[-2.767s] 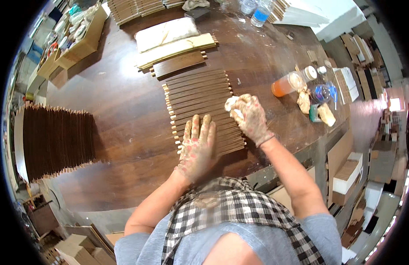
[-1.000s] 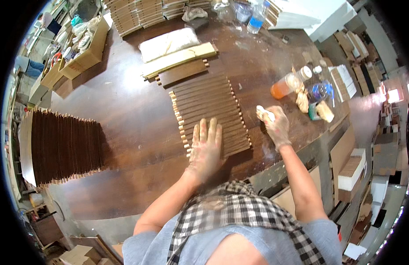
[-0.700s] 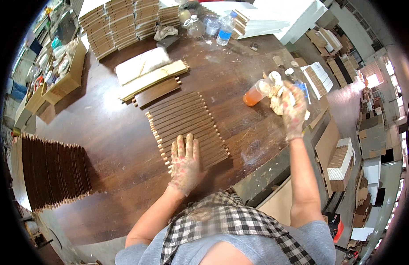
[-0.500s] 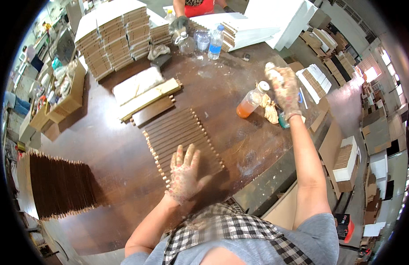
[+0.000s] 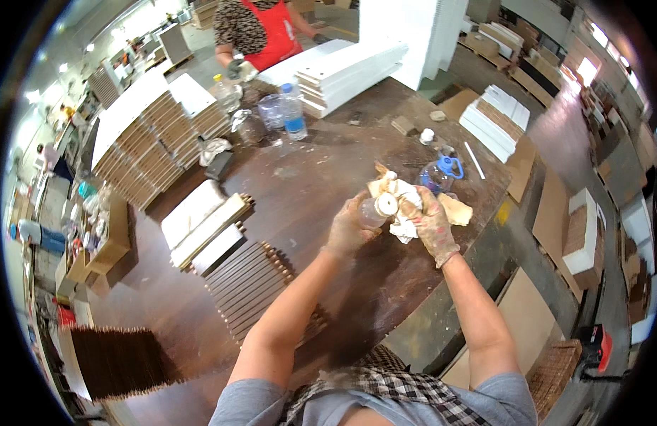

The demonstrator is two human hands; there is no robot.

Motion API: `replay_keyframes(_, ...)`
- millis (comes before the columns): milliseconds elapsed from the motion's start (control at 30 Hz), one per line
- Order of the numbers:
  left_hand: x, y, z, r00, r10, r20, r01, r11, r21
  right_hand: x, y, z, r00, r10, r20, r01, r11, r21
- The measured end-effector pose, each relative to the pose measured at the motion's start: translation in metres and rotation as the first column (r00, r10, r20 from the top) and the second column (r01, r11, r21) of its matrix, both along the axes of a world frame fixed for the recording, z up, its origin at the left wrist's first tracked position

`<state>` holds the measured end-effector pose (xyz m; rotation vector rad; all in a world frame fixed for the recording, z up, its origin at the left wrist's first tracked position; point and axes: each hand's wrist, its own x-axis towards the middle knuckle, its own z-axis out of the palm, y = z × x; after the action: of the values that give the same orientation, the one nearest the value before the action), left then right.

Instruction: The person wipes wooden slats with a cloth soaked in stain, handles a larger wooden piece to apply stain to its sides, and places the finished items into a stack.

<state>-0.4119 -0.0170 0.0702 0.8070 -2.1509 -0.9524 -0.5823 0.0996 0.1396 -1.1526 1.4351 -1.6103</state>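
Note:
My left hand grips a small clear bottle with a white cap and holds it tilted above the brown table. My right hand clutches a crumpled white rag pressed against the bottle's capped end. Both hands are smeared with stain. A row of dark stained wood slats lies on the table under my left forearm.
Another clear bottle with a blue handle and a tan rag sit just beyond my hands. Pale boards, water bottles, stacked white panels and wood stacks fill the far side. A person in a red apron works opposite.
My left hand has left the slats and come up to grip the bottle. My right hand, with the rag, came back from the table's right edge to meet it.

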Motion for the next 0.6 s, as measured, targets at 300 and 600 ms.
replay_keyframes(300, 0.019, 0.001, 0.026, 0.967, -0.106, 0.231, 0.141, 0.980, -0.143, -0.032, 0.033, -0.042, 0.810, -0.218, 0.544, 0.285, 0.958, -0.040)
replay_keyframes(600, 0.050, -0.004, 0.066, 0.771, 0.122, 0.625, 0.254, 0.841, -0.477, 0.013, 0.021, -0.051, 0.910, -0.099, 0.403, 0.095, 0.995, 0.030)
